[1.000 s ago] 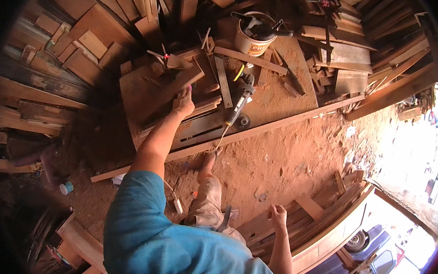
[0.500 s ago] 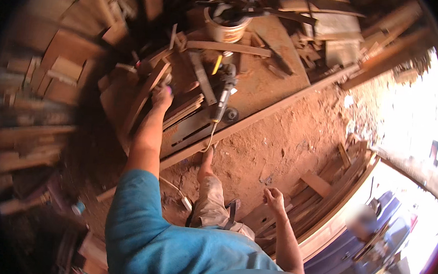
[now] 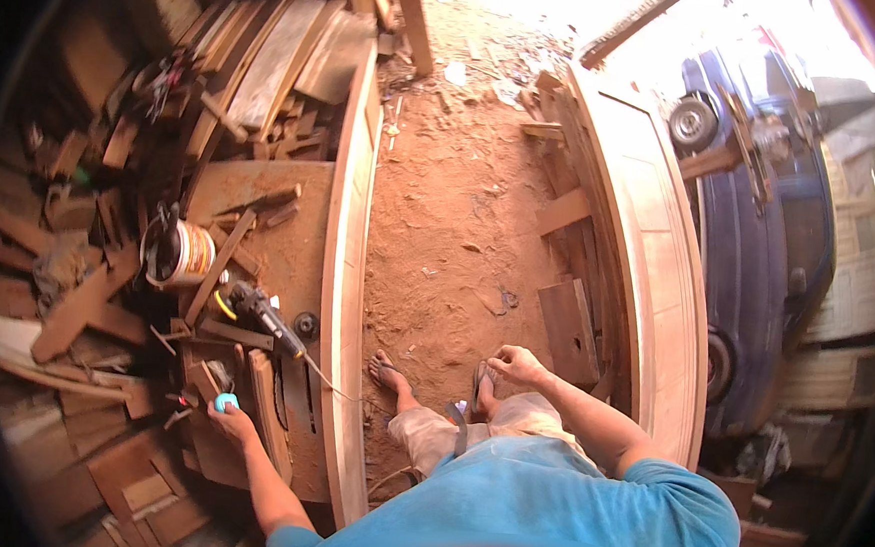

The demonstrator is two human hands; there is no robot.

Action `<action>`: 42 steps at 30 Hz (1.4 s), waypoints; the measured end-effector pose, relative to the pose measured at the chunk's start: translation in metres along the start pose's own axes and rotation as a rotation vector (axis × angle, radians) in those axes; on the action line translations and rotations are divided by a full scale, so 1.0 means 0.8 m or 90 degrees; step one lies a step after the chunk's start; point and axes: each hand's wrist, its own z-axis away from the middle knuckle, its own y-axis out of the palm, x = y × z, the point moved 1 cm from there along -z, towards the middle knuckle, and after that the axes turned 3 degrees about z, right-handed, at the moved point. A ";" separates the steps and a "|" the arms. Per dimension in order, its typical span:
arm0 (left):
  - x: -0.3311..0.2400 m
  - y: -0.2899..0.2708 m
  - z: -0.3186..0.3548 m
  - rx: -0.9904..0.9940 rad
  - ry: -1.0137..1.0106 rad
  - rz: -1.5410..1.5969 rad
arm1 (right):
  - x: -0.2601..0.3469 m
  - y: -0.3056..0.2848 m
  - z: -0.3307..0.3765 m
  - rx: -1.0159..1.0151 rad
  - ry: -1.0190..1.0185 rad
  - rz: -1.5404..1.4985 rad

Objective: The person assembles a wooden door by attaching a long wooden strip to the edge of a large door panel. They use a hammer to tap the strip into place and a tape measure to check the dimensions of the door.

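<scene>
A turquoise object (image 3: 226, 401) is clamped at the fingers' ends by the left hand (image 3: 233, 422); the right hand (image 3: 519, 365) is curled together.

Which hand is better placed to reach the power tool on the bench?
Probably the left hand: it is at the bench, near the power tool, though it seems to hold a turquoise object. The right hand hangs past the bench's edge, farther away.
</scene>
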 end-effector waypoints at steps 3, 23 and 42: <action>-0.094 -0.005 0.037 -0.053 0.143 0.014 | -0.012 -0.009 0.030 -0.006 -0.011 -0.149; -0.847 0.193 0.618 1.080 0.124 0.398 | -0.141 -0.379 0.067 -0.054 -0.369 -0.617; -0.987 0.535 0.780 1.334 0.283 -0.221 | -0.617 -0.279 0.090 -1.008 0.648 -0.778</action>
